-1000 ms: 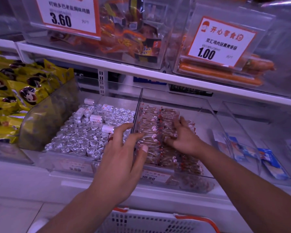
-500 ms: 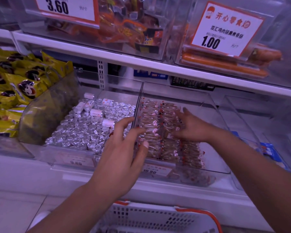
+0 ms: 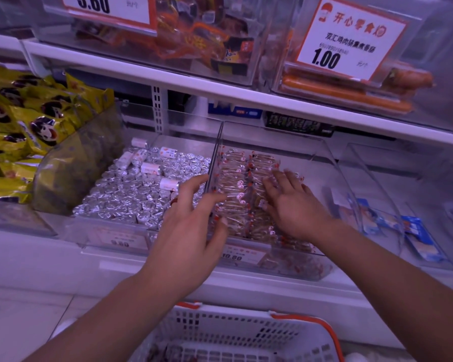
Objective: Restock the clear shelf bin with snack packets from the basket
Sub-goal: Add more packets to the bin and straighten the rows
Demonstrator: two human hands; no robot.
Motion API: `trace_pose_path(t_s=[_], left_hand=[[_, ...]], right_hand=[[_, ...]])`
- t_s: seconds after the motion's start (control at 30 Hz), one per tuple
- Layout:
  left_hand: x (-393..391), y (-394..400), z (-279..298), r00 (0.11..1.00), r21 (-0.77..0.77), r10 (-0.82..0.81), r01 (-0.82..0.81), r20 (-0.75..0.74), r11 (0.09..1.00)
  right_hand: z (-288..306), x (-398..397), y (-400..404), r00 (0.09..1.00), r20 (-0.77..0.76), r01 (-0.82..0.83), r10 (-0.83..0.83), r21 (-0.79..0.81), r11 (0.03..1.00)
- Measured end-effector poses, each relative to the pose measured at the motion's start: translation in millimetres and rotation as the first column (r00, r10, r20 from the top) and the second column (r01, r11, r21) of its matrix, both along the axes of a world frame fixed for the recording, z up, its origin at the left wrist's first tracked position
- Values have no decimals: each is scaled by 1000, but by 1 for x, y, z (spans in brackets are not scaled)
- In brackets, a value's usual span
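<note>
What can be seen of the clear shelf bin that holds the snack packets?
The clear shelf bin is a transparent, plastic-looking tray on the lower shelf, right of a bin of foil-wrapped pieces. Small clear snack packets with red marks lie in rows along its left side; its right part is bare. A price label reading 10.80 sits at its front. The left hand and right hand rest open on the packets.

clear shelf bin (image 3: 322, 163) – snack packets (image 3: 236, 184) rowed inside | basket (image 3: 246, 333) – white, below

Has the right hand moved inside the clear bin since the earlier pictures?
Yes. The right hand has slid a little toward the back of the clear bin, farther from its front price label, lying flat on the snack packets.
</note>
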State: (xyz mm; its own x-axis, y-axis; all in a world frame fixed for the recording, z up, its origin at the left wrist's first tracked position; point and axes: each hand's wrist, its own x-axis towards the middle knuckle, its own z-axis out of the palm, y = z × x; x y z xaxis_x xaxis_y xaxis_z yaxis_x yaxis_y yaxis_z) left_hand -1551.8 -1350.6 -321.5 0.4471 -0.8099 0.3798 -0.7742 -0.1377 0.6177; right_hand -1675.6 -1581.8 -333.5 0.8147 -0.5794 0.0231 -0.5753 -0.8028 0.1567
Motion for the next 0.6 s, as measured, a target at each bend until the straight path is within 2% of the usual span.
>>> trace_pose_path(t_s=[0.1, 0.3, 0.37, 0.4, 0.47, 0.5, 0.53, 0.57, 0.6], left_hand=[[0, 2, -1, 1000, 9, 1, -1, 22, 1000], [0, 11, -5, 995, -11, 38, -37, 93, 999], [-6, 18, -4, 984, -114, 48, -29, 173, 993], [-11, 22, -3, 974, -183, 42, -1, 221, 983], [-22, 30, -8, 947, -298, -27, 128, 320, 946], [-29, 34, -18, 930, -299, -104, 218, 353, 929], [-38, 38, -33, 907, -255, -202, 308, 369, 917], [-48, 42, -54, 881, -166, -306, 384, 361, 908], [-60, 47, -79, 858, -35, -401, 434, 321, 900]], right_hand=[[-1, -8, -2, 999, -36, -18, 18, -12, 1000], [19, -17, 8, 999, 24, -38, 37, 52, 998], [32, -27, 23, 976, 199, -97, 85, 55, 994], [37, -35, 34, 918, 372, -164, 140, 33, 986], [37, -59, 61, 659, 710, -273, 247, -80, 959], [26, -74, 78, 553, 794, -298, 253, -95, 950], [8, -88, 97, 515, 831, -324, 209, -37, 945], [-17, -102, 117, 555, 823, -342, 121, 93, 935], [-48, -116, 135, 649, 760, -331, 30, 247, 911]])
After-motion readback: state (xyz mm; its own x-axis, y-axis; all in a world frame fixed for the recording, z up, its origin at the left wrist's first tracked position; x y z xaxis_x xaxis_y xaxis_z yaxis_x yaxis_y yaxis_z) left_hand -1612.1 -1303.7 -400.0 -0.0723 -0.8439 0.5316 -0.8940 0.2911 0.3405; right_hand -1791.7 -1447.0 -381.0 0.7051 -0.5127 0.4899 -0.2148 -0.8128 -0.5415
